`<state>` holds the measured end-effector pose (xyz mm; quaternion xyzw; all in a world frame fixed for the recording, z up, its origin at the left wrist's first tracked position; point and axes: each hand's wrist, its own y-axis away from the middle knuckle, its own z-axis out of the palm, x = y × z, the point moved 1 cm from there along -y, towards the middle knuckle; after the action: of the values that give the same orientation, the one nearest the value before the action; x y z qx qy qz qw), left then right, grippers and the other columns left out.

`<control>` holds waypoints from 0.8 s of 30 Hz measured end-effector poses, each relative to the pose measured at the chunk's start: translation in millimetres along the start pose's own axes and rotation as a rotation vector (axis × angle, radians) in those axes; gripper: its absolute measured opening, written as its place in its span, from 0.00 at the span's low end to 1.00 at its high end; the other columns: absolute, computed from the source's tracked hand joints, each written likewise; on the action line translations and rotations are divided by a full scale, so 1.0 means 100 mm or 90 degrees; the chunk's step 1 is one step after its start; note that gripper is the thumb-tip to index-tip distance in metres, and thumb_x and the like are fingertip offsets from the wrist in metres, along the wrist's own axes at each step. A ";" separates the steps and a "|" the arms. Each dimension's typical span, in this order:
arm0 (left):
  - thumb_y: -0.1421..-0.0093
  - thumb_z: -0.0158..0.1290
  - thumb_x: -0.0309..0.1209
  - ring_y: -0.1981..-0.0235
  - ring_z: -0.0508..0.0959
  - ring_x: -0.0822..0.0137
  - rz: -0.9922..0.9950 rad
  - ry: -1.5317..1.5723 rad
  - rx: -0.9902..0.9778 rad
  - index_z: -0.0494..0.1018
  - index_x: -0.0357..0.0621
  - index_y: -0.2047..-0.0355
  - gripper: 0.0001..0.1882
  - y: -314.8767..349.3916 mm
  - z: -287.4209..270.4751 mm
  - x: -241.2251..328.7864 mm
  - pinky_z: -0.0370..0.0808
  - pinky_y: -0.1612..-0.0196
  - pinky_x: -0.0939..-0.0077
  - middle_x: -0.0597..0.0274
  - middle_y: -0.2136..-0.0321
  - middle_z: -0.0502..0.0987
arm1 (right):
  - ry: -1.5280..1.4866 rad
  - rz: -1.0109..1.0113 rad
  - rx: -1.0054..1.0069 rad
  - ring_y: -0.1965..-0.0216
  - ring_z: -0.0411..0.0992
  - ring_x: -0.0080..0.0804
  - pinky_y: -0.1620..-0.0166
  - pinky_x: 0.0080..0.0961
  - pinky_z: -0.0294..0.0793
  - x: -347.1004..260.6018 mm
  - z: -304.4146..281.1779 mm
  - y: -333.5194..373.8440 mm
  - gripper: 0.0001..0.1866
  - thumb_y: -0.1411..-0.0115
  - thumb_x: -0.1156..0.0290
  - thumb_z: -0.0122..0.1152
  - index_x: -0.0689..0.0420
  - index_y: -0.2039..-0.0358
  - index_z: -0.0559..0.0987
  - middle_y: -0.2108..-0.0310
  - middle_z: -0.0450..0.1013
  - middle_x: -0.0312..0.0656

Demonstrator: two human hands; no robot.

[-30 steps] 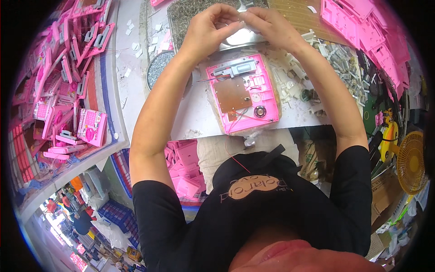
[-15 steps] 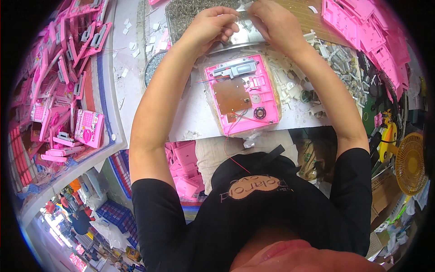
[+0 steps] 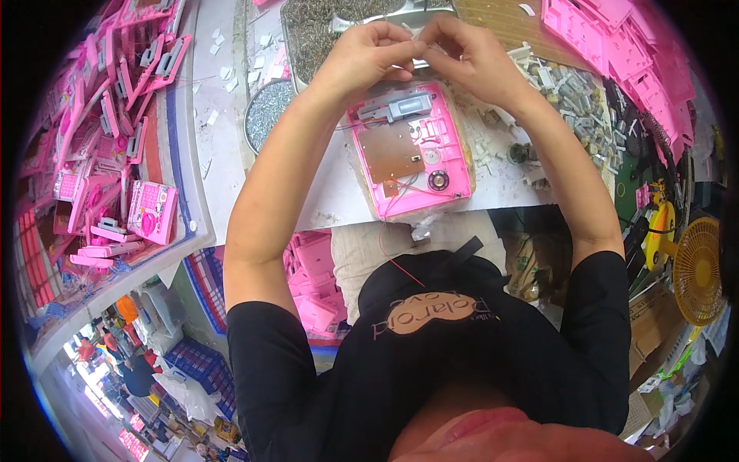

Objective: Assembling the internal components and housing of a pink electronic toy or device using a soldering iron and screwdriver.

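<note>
My left hand (image 3: 371, 54) and my right hand (image 3: 471, 61) meet fingertip to fingertip over the near edge of a metal tray (image 3: 416, 17). Both are closed in a pinch. A small pale bit shows between the fingertips, too small to name. The tray holds a heap of small metal pieces (image 3: 308, 38). Just nearer to me lies an open pink plastic casing (image 3: 454, 181) on a clear plastic bag. Inside it are a brown circuit board (image 3: 392, 156), a grey elongated part (image 3: 396, 108), a round black part (image 3: 438, 180) and thin wires.
A round tin (image 3: 268, 112) of small metal parts stands left of the casing. White and grey plastic pieces (image 3: 566, 104) lie heaped on the right. Pink casings (image 3: 150, 212) pile up at left, and pink shells (image 3: 623, 50) stack at far right. A yellow fan (image 3: 697, 269) stands right.
My hands have come a little nearer to me from over the tray, and their fingertips have come together. The casing appears slightly higher in view.
</note>
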<state>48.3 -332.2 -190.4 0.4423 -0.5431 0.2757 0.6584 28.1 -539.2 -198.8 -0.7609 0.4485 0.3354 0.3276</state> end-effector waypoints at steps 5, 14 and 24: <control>0.32 0.55 0.33 0.70 0.74 0.78 0.027 0.018 -0.027 0.76 0.36 0.52 0.14 0.81 0.11 0.06 0.69 0.70 0.85 0.67 0.68 0.77 | -0.010 -0.109 0.117 0.70 0.76 0.29 0.63 0.23 0.76 -0.50 -0.16 0.69 0.12 0.43 0.73 0.70 0.61 0.58 0.82 0.66 0.80 0.42; 0.27 0.49 0.33 0.72 0.70 0.78 -0.094 0.250 -0.082 0.76 0.36 0.49 0.15 1.63 0.65 -0.40 0.66 0.71 0.85 0.68 0.71 0.73 | -0.075 -0.131 0.012 0.67 0.80 0.40 0.63 0.30 0.79 -0.77 0.16 1.44 0.17 0.48 0.79 0.71 0.58 0.56 0.83 0.65 0.81 0.43; 0.30 0.52 0.37 0.71 0.77 0.74 -0.067 -0.070 -0.118 0.80 0.36 0.56 0.15 1.49 0.68 -0.17 0.73 0.67 0.77 0.62 0.73 0.79 | -0.227 -0.143 -0.179 0.67 0.80 0.42 0.64 0.32 0.78 -0.66 -0.04 1.57 0.22 0.49 0.81 0.69 0.62 0.52 0.81 0.63 0.80 0.48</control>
<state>-114.3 -322.2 -163.1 0.4220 -0.5774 0.1648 0.6792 -137.7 -572.4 -174.7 -0.7728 0.2456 0.4847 0.3278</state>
